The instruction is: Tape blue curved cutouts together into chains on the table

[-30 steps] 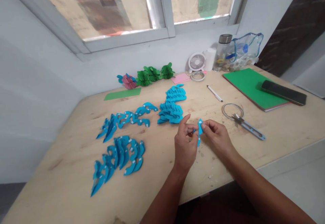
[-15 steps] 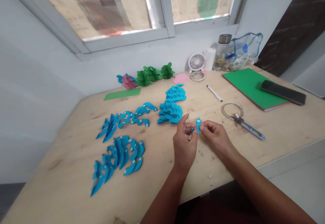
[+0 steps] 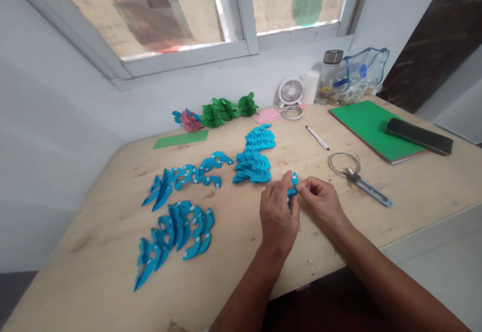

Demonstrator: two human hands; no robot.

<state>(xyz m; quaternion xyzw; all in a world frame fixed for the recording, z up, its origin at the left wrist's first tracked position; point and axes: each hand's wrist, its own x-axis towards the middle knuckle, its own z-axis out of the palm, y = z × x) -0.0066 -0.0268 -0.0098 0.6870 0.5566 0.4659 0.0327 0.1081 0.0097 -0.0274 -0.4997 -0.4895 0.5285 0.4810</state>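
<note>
Between both hands is a small blue paper piece (image 3: pixel 294 179) with a white patch near its top. My left hand (image 3: pixel 279 214) is closed around its left side, and its fingers hide the lower part. My right hand (image 3: pixel 322 199) pinches its right edge between thumb and index finger. Folded blue paper pieces (image 3: pixel 254 166) stand bunched just beyond my left hand. Farther left, curved blue paper cutouts with white patches lie in an upper group (image 3: pixel 181 177) and a lower group (image 3: pixel 178 229).
Thread snips (image 3: pixel 367 187) and a wire coil (image 3: pixel 344 163) lie right of my right hand. Behind them are a white pen (image 3: pixel 317 137), a green folder (image 3: pixel 371 126) and a phone (image 3: pixel 419 136). A fan (image 3: pixel 291 91), a bottle (image 3: pixel 329 78) and green paper shapes (image 3: pixel 226 109) line the wall.
My left hand has turned, and its raised fingers have folded over the blue paper piece. My right hand keeps its pinch in nearly the same spot.
</note>
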